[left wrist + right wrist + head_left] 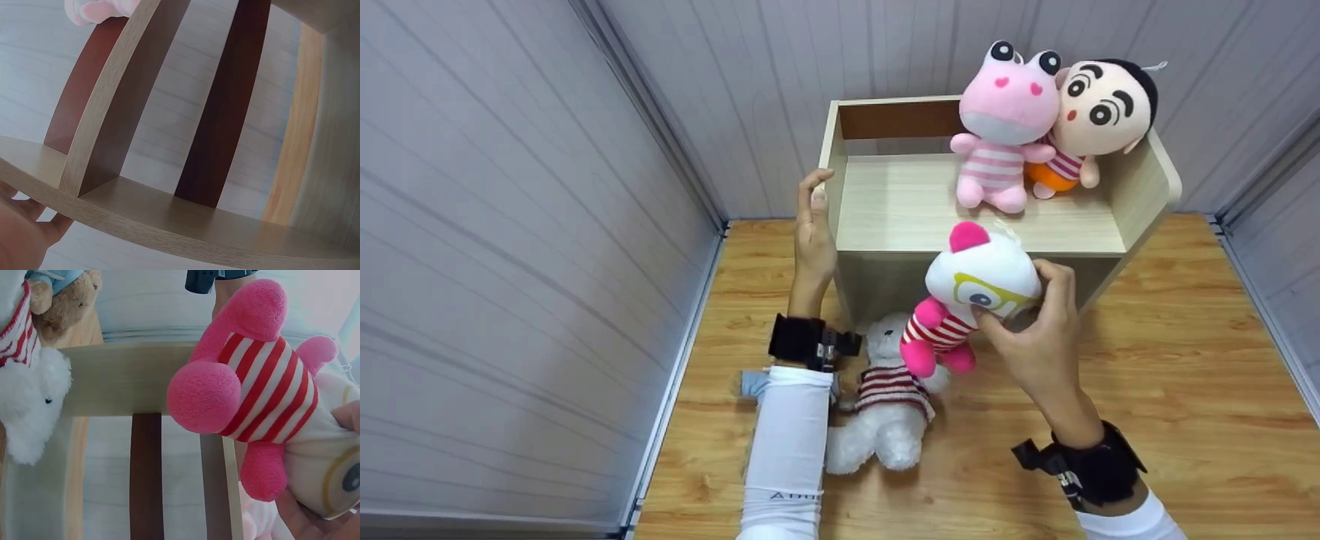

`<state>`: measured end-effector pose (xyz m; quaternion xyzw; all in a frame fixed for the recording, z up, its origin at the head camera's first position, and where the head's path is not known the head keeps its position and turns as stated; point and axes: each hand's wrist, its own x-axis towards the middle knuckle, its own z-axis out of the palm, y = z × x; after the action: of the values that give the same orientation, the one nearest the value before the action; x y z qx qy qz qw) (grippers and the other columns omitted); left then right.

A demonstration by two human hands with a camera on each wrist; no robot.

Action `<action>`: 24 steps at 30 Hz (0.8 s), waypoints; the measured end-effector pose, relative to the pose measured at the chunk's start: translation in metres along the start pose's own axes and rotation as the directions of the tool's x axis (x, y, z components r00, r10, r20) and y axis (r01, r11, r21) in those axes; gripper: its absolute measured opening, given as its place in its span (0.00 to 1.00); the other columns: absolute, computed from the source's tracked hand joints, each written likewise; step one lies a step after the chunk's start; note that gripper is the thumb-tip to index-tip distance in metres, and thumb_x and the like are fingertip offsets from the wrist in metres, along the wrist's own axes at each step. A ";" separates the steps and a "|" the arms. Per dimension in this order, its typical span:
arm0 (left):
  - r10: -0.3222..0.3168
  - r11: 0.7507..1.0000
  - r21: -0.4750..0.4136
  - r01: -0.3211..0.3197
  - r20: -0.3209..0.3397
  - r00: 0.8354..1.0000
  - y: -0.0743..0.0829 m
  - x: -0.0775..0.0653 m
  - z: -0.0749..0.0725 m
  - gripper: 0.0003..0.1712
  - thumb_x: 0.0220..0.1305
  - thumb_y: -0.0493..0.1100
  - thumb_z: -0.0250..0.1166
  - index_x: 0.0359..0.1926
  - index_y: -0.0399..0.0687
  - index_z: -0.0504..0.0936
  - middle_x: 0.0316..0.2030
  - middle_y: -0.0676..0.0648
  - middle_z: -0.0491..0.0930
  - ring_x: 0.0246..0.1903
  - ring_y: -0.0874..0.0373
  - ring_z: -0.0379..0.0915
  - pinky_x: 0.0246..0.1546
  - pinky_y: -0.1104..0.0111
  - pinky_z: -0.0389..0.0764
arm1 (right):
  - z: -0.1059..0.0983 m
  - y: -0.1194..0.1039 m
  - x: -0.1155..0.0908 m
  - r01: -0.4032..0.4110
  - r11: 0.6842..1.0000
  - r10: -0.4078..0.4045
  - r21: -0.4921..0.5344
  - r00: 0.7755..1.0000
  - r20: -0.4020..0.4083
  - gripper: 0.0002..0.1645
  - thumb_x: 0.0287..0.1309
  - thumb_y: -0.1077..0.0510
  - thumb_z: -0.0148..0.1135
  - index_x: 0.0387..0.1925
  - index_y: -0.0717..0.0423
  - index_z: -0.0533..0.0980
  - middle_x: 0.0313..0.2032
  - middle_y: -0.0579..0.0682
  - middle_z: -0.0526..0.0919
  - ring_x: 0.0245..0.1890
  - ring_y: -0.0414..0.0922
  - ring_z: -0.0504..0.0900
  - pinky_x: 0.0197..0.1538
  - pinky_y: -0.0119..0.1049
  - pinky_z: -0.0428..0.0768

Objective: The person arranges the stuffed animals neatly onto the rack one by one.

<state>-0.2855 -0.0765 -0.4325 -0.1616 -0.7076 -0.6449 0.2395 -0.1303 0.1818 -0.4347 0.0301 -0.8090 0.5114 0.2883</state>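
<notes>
Your right hand [1046,337] grasps the panda plush [967,296] by the head, thumb on the face and fingers at its side. The plush tilts in front of the upper board of the shelf [896,202], body angled toward your left. The fingers of your left hand [814,240] are not clenched; they lie against the outer side panel [834,150].

The step in hand appears to be handling the plush at the shelf front. Use moderate pressure: the head looks soft and may deform under a hard pinch. Turn your wrist to level the body, and guide the feet clear of the front edge. Avoid nudging the frog plush [1003,139], which sits against the boy plush [1102,112]. Use the left hand to steady the panel without pushing it sideways.
</notes>
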 end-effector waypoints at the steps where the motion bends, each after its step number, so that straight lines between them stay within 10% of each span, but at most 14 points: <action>1: 0.003 1.000 0.000 -0.003 -0.001 1.000 0.000 0.000 0.000 0.21 0.81 0.41 0.38 0.66 0.45 0.68 0.69 0.43 0.68 0.75 0.56 0.58 0.75 0.63 0.56 | -0.001 0.000 0.001 0.001 1.000 -0.001 -0.004 1.000 -0.004 0.45 0.44 0.66 0.80 0.62 0.67 0.66 0.56 0.60 0.70 0.55 0.40 0.70 0.53 0.30 0.71; 12: -0.018 1.000 0.002 0.018 0.014 1.000 0.000 0.000 0.001 0.21 0.83 0.42 0.37 0.67 0.46 0.68 0.70 0.43 0.67 0.76 0.55 0.55 0.76 0.60 0.55 | -0.004 -0.014 0.014 0.040 0.999 -0.040 -0.003 0.998 -0.056 0.42 0.39 0.70 0.71 0.61 0.69 0.67 0.54 0.58 0.71 0.49 0.39 0.70 0.42 0.28 0.73; 24: -0.027 1.000 0.017 0.026 0.009 1.000 0.000 0.001 0.000 0.21 0.82 0.44 0.37 0.67 0.48 0.68 0.69 0.46 0.68 0.76 0.58 0.56 0.76 0.60 0.55 | 0.000 -0.033 0.030 0.028 0.999 -0.026 0.027 0.998 -0.059 0.43 0.47 0.61 0.81 0.60 0.68 0.66 0.56 0.49 0.73 0.37 0.42 0.82 0.38 0.26 0.83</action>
<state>-0.2862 -0.0768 -0.4314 -0.1531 -0.7160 -0.6414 0.2292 -0.1444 0.1735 -0.3931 0.0302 -0.7926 0.5192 0.3182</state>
